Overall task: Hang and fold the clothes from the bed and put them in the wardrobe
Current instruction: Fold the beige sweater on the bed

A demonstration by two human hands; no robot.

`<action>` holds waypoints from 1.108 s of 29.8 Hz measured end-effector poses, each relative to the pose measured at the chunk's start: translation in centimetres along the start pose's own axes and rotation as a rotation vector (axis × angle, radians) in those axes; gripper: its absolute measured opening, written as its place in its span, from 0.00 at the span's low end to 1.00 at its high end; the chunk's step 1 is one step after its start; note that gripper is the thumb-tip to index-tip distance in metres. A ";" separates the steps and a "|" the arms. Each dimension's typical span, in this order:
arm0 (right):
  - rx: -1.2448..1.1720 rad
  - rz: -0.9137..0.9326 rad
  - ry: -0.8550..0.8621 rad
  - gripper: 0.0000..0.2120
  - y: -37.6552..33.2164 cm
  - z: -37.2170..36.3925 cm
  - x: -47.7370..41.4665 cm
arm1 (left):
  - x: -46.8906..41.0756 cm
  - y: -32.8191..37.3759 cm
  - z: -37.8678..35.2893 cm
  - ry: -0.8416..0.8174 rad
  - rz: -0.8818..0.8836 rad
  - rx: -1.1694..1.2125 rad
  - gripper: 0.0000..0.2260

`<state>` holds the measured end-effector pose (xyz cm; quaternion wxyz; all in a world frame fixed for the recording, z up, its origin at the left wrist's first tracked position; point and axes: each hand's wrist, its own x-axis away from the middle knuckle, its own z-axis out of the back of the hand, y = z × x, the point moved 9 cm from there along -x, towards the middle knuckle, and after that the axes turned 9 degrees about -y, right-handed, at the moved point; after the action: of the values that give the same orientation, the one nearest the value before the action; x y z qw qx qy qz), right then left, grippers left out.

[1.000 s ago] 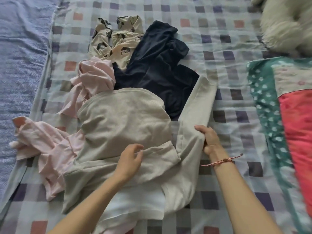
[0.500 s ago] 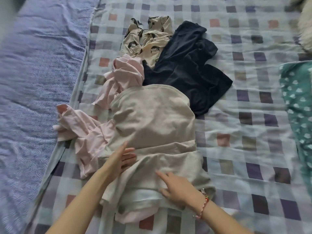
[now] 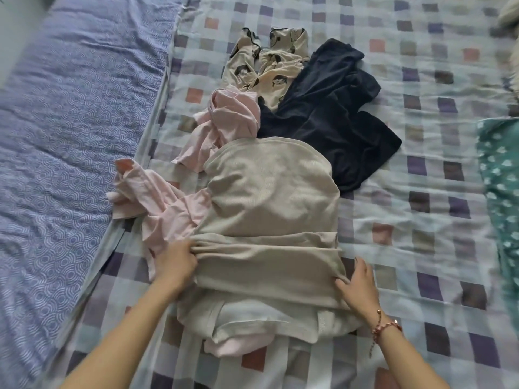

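A beige ribbed top (image 3: 269, 197) lies flat on the checked bedsheet (image 3: 421, 220), its sleeves folded across its lower part. My left hand (image 3: 175, 261) grips the top's left edge at the fold. My right hand (image 3: 358, 284) grips the top's right edge, thumb tucked under the cloth. A pink garment (image 3: 168, 209) lies crumpled beneath and to the left of the top. Behind it lie a dark navy garment (image 3: 328, 116) and a cream printed garment (image 3: 269, 63).
A blue patterned mattress cover (image 3: 64, 130) runs along the left. A teal dotted blanket (image 3: 500, 192) lies at the right edge. Something white and fluffy (image 3: 509, 12) shows at the top right corner.
The right sleeve has been folded over the top's body. Both hands moved outward from the cloth's middle to its left and right edges. The view shifted so the pile sits further right.
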<state>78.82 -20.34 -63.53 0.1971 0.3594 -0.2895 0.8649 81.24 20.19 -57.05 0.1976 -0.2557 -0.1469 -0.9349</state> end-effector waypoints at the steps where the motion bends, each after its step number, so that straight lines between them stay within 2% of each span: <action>1: -0.110 -0.021 -0.044 0.32 0.8 -0.2 -0.2 | -0.5 -1.6 1.8 0.118 0.050 0.057 0.11; 2: -0.216 -0.017 -0.089 0.27 1.1 -0.6 -0.1 | -0.5 -3.0 2.6 0.164 0.088 0.116 0.12; 3: -0.313 -0.008 -0.133 0.22 1.1 -1.1 0.2 | -0.6 -4.3 2.3 0.133 0.111 0.223 0.15; 5: -0.413 0.019 -0.181 0.16 0.8 -2.0 0.7 | 0.1 -5.4 -1.0 -0.091 0.118 0.579 0.22; 7: -0.318 0.058 -0.159 0.12 0.1 -2.4 0.8 | 1.3 -5.9 -3.7 -0.283 0.128 0.716 0.27; 8: -0.270 0.072 -0.122 0.12 -0.1 -2.3 0.7 | 1.6 -6.3 -4.2 -0.319 0.104 0.674 0.27; 9: -0.254 0.057 -0.070 0.14 0.0 -1.6 0.5 | 1.4 -6.5 -4.4 -0.315 0.065 0.634 0.23; 11: -0.336 -0.042 0.052 0.17 1.4 -0.1 0.2 | 1.2 -6.8 -3.1 -0.249 0.055 0.540 0.08; 13: -0.441 -0.134 0.120 0.18 2.9 1.1 0.2 | 0.4 -6.6 -2.0 -0.190 0.017 0.471 0.11; 16: -0.513 -0.164 0.001 0.17 3.6 0.1 0.2 | 0.7 -6.2 -1.6 -0.172 0.091 0.558 0.09; 19: -0.590 -0.172 -0.144 0.11 3.1 -1.7 1.5 | 2.3 -6.1 -3.5 -0.168 0.195 0.749 0.02; 21: -0.613 -0.146 -0.182 0.09 3.0 -2.4 1.9 | 3.4 -5.7 -5.5 -0.198 0.248 0.822 0.14; 23: -0.661 -0.141 -0.216 0.10 2.9 -2.9 2.2 | 4.4 -6.2 -6.4 -0.202 0.363 0.767 0.29; 25: -0.734 -0.178 -0.256 0.10 2.8 -3.2 2.7 | 5.2 -7.0 -7.3 -0.279 0.442 0.701 0.42; 27: -0.853 -0.220 -0.285 0.12 2.7 -3.5 2.9 | 5.3 -7.4 -7.6 -0.324 0.427 0.713 0.48; 28: -0.904 -0.224 -0.294 0.13 2.6 -3.5 3.1 | 5.1 -8.2 -7.7 -0.315 0.420 0.724 0.48; 30: -0.990 -0.216 -0.313 0.12 2.1 -3.1 3.1 | 5.2 -7.8 -6.4 -0.285 0.387 0.750 0.39; 33: -1.081 -0.199 -0.330 0.09 1.2 -2.2 3.4 | 5.6 -6.6 -4.7 -0.248 0.316 0.883 0.15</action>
<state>74.80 -19.41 -62.69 0.3854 0.3634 -0.6824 0.5038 71.86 22.60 -59.11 0.4079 -0.2759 -0.5114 -0.7043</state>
